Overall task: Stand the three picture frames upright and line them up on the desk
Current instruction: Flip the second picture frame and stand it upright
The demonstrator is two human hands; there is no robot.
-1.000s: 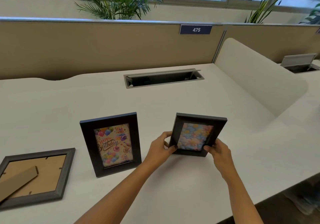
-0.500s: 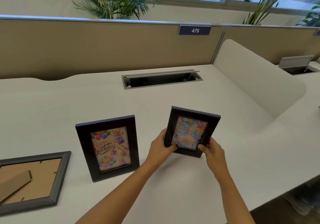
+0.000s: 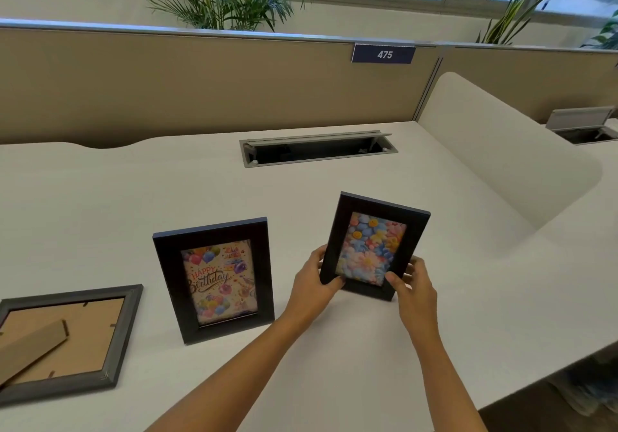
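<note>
Both hands grip the flower frame (image 3: 374,246) at its lower corners, your left hand (image 3: 312,282) and right hand (image 3: 414,286) closed on it; birthday frame (image 3: 214,279) stands just left, grey frame (image 3: 63,341) lies face-down farther left on the desk (image 3: 334,364).

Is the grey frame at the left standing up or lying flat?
Lying flat, face down: the grey frame shows its brown backing board and easel leg upward on the desk.

Both hands gripping flower frame (image 3: 374,247), bday frame (image 3: 214,279) upright, grey frame (image 3: 67,341) face-down
</note>
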